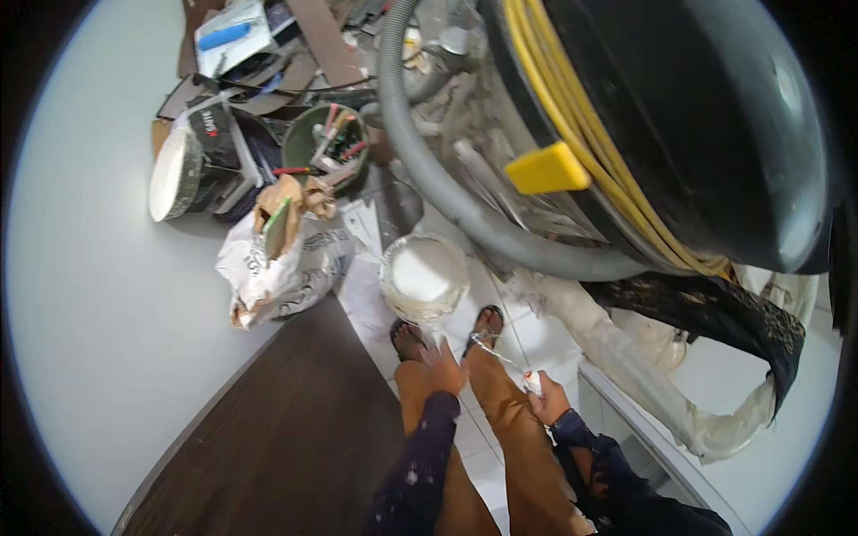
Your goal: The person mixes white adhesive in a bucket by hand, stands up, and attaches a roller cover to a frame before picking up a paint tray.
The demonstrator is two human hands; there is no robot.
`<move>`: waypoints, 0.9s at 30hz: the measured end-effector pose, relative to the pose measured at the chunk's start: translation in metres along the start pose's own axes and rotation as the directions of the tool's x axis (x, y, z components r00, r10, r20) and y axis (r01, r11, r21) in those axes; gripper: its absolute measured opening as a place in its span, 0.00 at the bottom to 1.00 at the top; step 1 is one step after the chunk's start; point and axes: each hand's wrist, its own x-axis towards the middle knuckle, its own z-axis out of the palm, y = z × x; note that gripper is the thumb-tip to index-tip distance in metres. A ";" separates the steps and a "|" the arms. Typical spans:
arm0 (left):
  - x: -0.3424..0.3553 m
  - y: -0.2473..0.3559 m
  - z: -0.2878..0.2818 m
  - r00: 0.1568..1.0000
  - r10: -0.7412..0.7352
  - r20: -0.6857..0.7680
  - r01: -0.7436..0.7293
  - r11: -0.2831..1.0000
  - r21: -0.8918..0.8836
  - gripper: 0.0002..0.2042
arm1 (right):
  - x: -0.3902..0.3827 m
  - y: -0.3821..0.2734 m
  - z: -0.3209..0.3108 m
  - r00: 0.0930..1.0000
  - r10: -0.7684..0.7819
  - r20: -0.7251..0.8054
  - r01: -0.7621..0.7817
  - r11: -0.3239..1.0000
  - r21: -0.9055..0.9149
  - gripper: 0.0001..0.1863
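A dark brown panel fills the lower left, its edge narrowing the tiled floor, with a white sack just beyond. The bucket stands ahead of the feet; the left hand is near its rim, grip unclear. The right hand is clamped on a thin-shafted tool, below a thick grey hose
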 end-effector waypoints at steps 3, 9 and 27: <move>0.054 -0.017 0.029 0.970 0.231 -0.075 -0.197 0.929 0.312 0.35 | -0.038 0.011 -0.008 0.994 0.108 0.009 -0.108 0.994 0.021 0.15; 0.108 -0.039 0.023 0.944 0.200 0.262 -0.310 0.808 0.502 0.31 | -0.156 0.020 -0.026 0.933 0.351 -0.084 -0.353 0.935 -0.014 0.15; 0.093 0.001 0.015 0.986 0.070 0.154 -0.119 0.935 0.334 0.23 | -0.351 0.117 -0.056 0.786 0.596 -0.161 -0.474 0.750 0.462 0.20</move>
